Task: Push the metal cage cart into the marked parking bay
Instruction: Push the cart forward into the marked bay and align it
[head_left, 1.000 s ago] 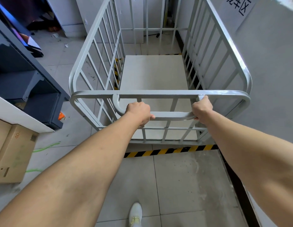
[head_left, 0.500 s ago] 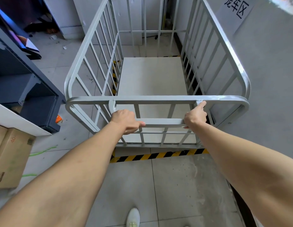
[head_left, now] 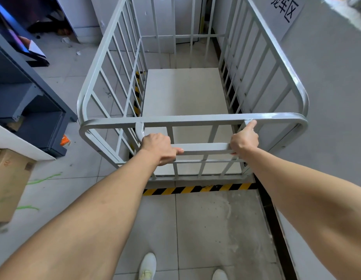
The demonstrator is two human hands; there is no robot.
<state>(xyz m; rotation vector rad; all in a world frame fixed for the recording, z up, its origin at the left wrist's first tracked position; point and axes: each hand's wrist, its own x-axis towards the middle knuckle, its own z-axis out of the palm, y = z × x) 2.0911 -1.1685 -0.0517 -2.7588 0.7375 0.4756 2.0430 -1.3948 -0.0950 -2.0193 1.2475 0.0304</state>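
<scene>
A grey metal cage cart (head_left: 187, 93) with barred sides and a flat empty deck stands straight ahead, close along the right wall. My left hand (head_left: 158, 147) is wrapped around the left end of its horizontal push handle (head_left: 204, 148). My right hand (head_left: 244, 139) grips the right end, index finger stretched up against the top rail. Yellow-and-black floor tape (head_left: 197, 188) runs across the tiles just behind the cart's near edge, and another strip (head_left: 137, 93) shows through the left bars.
A grey wall (head_left: 327, 98) with a paper sign (head_left: 284, 9) runs along the right. Dark blue shelving (head_left: 28, 102) and a cardboard box (head_left: 8, 184) stand on the left. Cabinets (head_left: 161, 21) close off the far end. My white shoes (head_left: 148, 265) are on the tiles below.
The cart sits lower and nearer in view than a second ago; the floor tape shows slightly more clearly behind its near edge. Both hands keep their grip on the handle.
</scene>
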